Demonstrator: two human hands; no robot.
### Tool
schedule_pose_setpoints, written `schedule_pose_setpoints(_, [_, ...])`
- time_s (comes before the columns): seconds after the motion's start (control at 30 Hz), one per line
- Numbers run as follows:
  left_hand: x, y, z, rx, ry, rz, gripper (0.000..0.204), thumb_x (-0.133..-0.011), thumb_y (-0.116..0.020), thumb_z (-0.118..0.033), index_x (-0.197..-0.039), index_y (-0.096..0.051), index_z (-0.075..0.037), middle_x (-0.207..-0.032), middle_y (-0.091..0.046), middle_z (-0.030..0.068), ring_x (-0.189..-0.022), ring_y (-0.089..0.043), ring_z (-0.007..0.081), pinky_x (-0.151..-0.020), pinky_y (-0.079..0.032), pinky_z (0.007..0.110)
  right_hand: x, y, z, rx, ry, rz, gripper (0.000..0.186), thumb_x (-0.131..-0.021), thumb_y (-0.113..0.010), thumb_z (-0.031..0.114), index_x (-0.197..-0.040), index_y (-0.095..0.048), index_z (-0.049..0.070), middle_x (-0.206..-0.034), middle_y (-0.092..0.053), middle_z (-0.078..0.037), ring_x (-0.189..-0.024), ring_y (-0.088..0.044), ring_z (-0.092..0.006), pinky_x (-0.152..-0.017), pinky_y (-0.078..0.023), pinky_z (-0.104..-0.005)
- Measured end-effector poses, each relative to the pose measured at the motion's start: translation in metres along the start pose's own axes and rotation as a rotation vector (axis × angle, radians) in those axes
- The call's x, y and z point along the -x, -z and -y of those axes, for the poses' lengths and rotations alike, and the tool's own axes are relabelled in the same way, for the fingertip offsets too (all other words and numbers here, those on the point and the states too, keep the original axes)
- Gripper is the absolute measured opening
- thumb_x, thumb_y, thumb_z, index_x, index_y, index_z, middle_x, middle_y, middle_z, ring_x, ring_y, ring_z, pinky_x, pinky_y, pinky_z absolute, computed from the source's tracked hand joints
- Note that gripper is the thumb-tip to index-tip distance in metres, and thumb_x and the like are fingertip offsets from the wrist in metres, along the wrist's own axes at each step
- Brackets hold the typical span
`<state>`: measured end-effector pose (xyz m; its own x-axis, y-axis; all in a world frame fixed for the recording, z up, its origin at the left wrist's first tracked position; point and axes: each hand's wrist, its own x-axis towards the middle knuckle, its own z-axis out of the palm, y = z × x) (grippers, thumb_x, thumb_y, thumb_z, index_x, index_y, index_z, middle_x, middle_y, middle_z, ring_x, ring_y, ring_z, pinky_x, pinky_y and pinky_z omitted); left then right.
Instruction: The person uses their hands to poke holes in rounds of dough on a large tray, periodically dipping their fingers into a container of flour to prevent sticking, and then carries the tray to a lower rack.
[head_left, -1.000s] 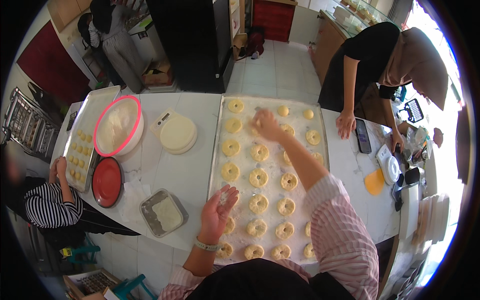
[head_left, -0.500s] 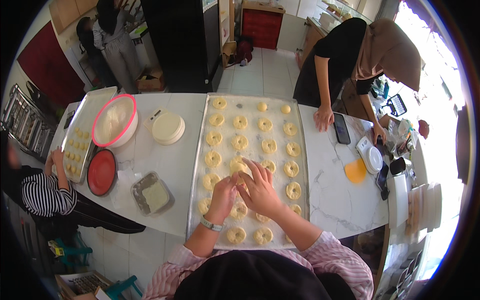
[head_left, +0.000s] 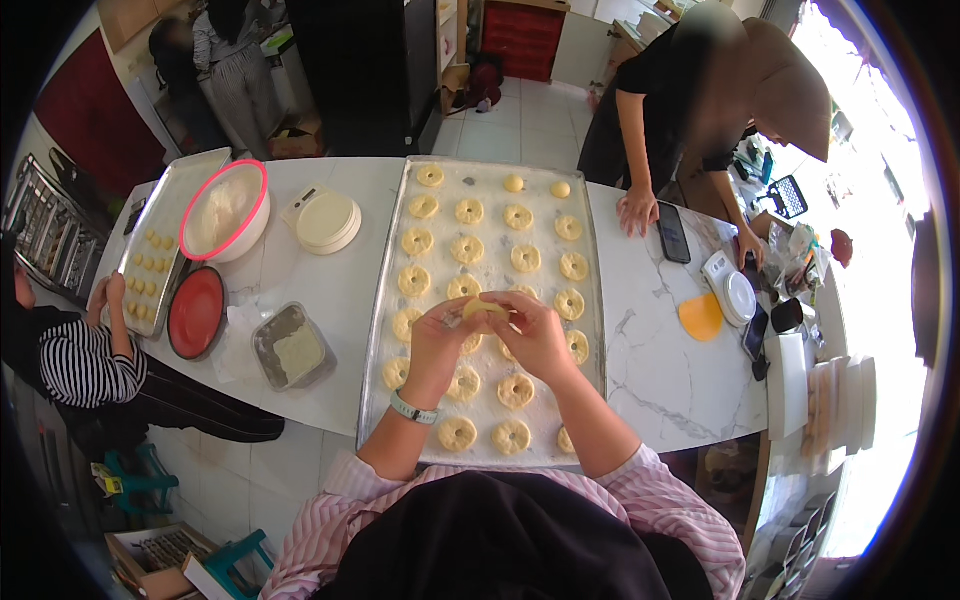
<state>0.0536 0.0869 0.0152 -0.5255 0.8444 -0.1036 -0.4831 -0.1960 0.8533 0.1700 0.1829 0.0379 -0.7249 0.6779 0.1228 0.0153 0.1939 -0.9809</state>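
Both my hands hold one piece of pale yellow dough (head_left: pixel 484 308) above the middle of a floured metal tray (head_left: pixel 492 192). My left hand (head_left: pixel 438 338), with a pale watch on its wrist, pinches the dough's left side. The fingers of my right hand (head_left: pixel 537 335) close on its right side. Rows of flattened dough rings (head_left: pixel 515 391) with small holes lie on the tray under and around my hands. At the far end sit two round dough balls (head_left: pixel 513 183). My hands and forearms hide some of the rings.
Left on the marble table are a pink-rimmed bowl (head_left: pixel 264 205), round scale (head_left: pixel 327 222), red plate (head_left: pixel 196 310) and plastic tub (head_left: pixel 297 350). A person at the left works by another tray (head_left: pixel 205 165). Rightward are a co-worker's hand (head_left: pixel 637 210), phone (head_left: pixel 674 233) and yellow scraper (head_left: pixel 701 317).
The whole view has shifted, so the table sits higher in the picture. My right hand has turned from spread fingers to gripping the dough, which both hands now hold between them.
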Motion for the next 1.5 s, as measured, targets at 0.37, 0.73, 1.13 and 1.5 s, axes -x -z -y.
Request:
schedule_pose_setpoints(0.37, [0.001,0.002,-0.008,0.110,0.092,-0.013,0.029,-0.082,-0.064,-0.003,-0.108,-0.058,0.006,-0.095,-0.064,0.0098,-0.082,-0.062,0.0135,-0.072,-0.050,0.023,0.001,0.015,0.007,-0.143,-0.208,-0.010,0.024,-0.080,-0.065,0.005,-0.103,-0.063,-0.002,-0.094,-0.064,-0.007,-0.079,-0.059,-0.0097,-0.067,-0.046,-0.0211])
schedule_pose_setpoints(0.73, [0.001,-0.003,-0.007,0.110,0.203,0.061,0.026,-0.083,-0.064,-0.010,-0.104,-0.061,0.005,-0.089,-0.064,0.0077,-0.082,-0.061,0.0138,-0.072,-0.048,0.023,0.003,0.013,0.008,-0.173,-0.163,-0.019,0.024,-0.081,-0.065,0.006,-0.104,-0.064,-0.002,-0.096,-0.062,-0.006,-0.083,-0.059,-0.0108,-0.073,-0.047,-0.0225])
schedule_pose_setpoints(1.13, [0.001,-0.001,-0.008,0.037,0.185,0.001,0.021,-0.084,-0.063,-0.011,-0.098,-0.063,0.005,-0.086,-0.065,0.0090,-0.078,-0.062,0.0150,-0.069,-0.049,0.025,0.009,0.018,0.002,-0.131,-0.233,-0.036,0.025,-0.081,-0.066,0.009,-0.104,-0.064,-0.001,-0.083,-0.065,-0.003,-0.076,-0.058,-0.0080,-0.069,-0.046,-0.0210])
schedule_pose_setpoints(1.5, [0.003,-0.004,-0.010,0.020,0.308,0.119,0.021,-0.084,-0.063,-0.011,-0.098,-0.063,0.005,-0.084,-0.065,0.0088,-0.079,-0.062,0.0153,-0.070,-0.050,0.025,0.014,0.014,0.008,-0.179,-0.191,-0.002,0.025,-0.083,-0.064,0.007,-0.107,-0.062,-0.001,-0.085,-0.065,-0.003,-0.078,-0.058,-0.0070,-0.069,-0.046,-0.0206])
